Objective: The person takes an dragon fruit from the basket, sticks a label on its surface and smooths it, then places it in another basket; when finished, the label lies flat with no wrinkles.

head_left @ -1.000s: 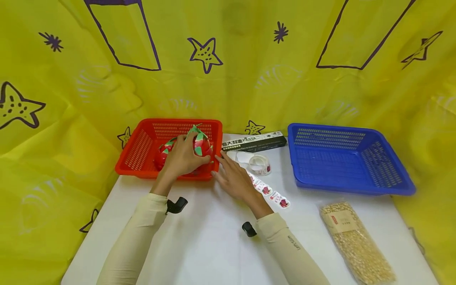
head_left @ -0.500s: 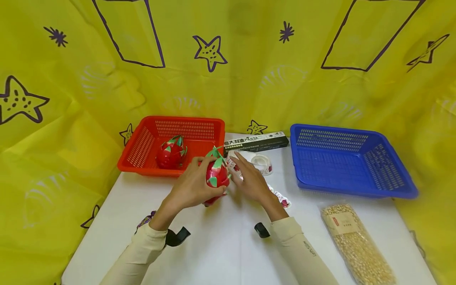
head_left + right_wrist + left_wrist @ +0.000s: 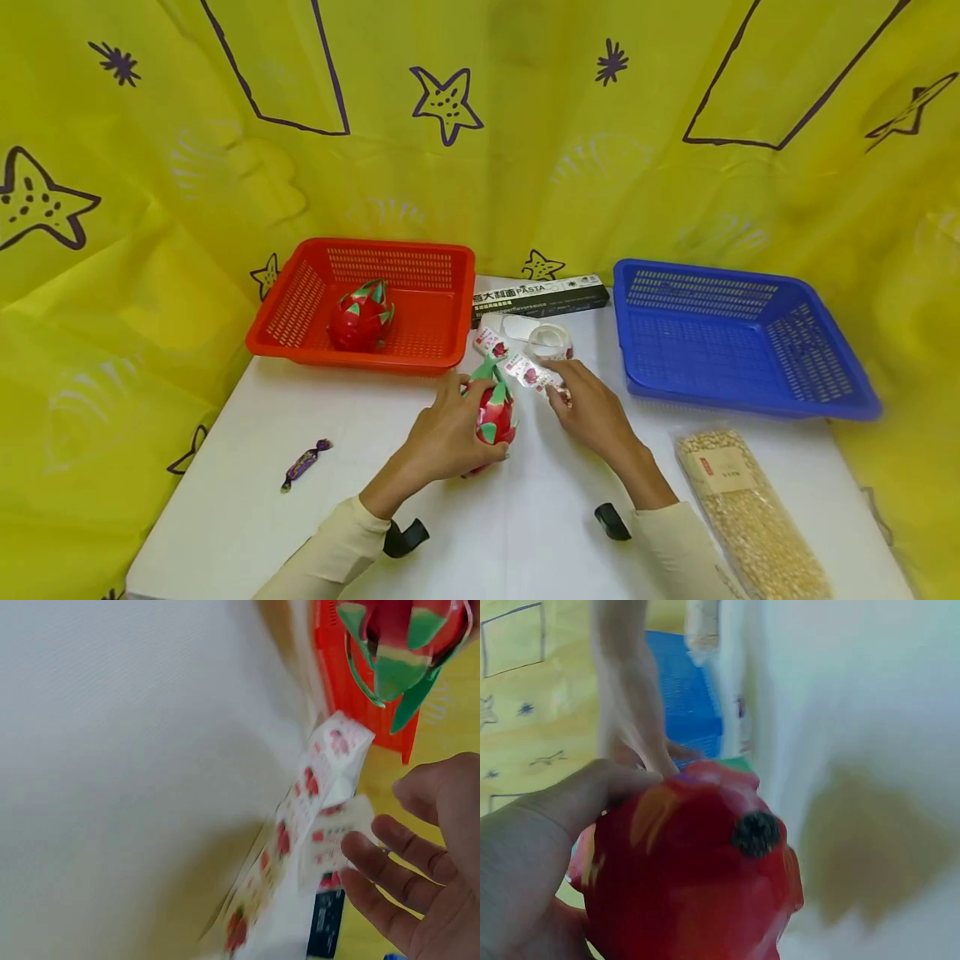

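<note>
My left hand [image 3: 450,429] grips a red dragon fruit [image 3: 497,417] with green leaf tips, held over the white table's middle. In the left wrist view the fruit [image 3: 675,885] fills the lower part, its dark stem end [image 3: 757,834] facing the camera. A strip of dragon fruit stickers [image 3: 517,364] runs from a white roll [image 3: 551,337] behind the hands. At the strip's near end is my right hand [image 3: 596,417]. In the right wrist view the fingers of that hand [image 3: 427,862] are spread beside the strip [image 3: 283,832], pinching nothing; whether they touch it I cannot tell.
A red basket [image 3: 442,360] with another dragon fruit [image 3: 360,317] stands at the back left, a blue basket [image 3: 690,333] at the right. A pasta box [image 3: 540,300] lies between them. A purple-wrapped candy [image 3: 306,464] is at the left, a bag of beige kernels [image 3: 750,508] at the right front.
My left hand has lifted one dragon fruit out of the red basket and brought it right and nearer. The right hand has moved from the basket's edge rightward to the sticker strip's end.
</note>
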A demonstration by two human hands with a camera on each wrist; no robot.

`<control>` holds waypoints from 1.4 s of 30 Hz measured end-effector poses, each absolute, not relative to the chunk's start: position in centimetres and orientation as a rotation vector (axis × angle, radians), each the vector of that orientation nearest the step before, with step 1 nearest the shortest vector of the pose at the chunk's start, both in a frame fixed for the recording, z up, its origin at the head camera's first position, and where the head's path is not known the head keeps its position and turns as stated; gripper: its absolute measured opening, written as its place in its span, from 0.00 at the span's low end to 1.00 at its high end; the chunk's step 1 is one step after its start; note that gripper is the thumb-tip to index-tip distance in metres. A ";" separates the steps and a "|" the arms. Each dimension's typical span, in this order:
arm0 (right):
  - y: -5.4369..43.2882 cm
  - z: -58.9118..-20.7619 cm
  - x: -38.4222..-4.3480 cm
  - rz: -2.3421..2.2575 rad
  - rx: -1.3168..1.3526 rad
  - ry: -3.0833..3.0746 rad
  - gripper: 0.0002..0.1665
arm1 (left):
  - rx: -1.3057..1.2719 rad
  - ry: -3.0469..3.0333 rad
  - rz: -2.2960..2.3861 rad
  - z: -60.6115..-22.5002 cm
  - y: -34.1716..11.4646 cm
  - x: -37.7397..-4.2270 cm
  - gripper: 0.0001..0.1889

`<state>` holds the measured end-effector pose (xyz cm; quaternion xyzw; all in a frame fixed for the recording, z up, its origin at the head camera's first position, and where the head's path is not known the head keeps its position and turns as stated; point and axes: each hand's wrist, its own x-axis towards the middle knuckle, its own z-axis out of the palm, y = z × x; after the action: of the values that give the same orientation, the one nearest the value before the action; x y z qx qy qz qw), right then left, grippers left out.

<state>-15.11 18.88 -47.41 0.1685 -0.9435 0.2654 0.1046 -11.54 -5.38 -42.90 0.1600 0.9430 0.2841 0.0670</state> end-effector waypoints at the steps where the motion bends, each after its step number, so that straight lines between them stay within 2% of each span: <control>1: 19.4 -47.6 -14.6 0.749 0.476 -2.784 0.21 | 0.478 2.840 0.847 -43.4 -5.1 -11.6 0.43; 6: 21.8 -48.5 -13.0 0.644 0.394 -2.840 0.15 | 0.427 2.828 0.800 -45.1 -3.5 -12.2 0.43; 14: 23.5 -49.7 -13.3 0.555 0.315 -2.978 0.20 | 0.459 2.798 0.828 -45.4 -3.1 -13.0 0.46; 22: 24.0 -50.0 -13.5 0.530 0.371 -2.987 0.22 | 0.599 2.545 1.004 -44.4 -6.1 -13.6 0.50; 36: 23.9 -50.6 -13.6 0.469 0.417 -2.833 0.07 | 0.535 2.629 1.093 -45.5 -5.6 -14.2 0.49; 42: 24.1 -51.4 -13.5 0.431 0.567 -2.685 0.12 | 0.537 2.647 1.119 -46.2 -5.7 -14.1 0.51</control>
<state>-13.45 24.07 -51.37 0.2007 -0.9507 0.1525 0.1807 -14.08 -5.74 -46.16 0.1827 0.9000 0.3804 0.1090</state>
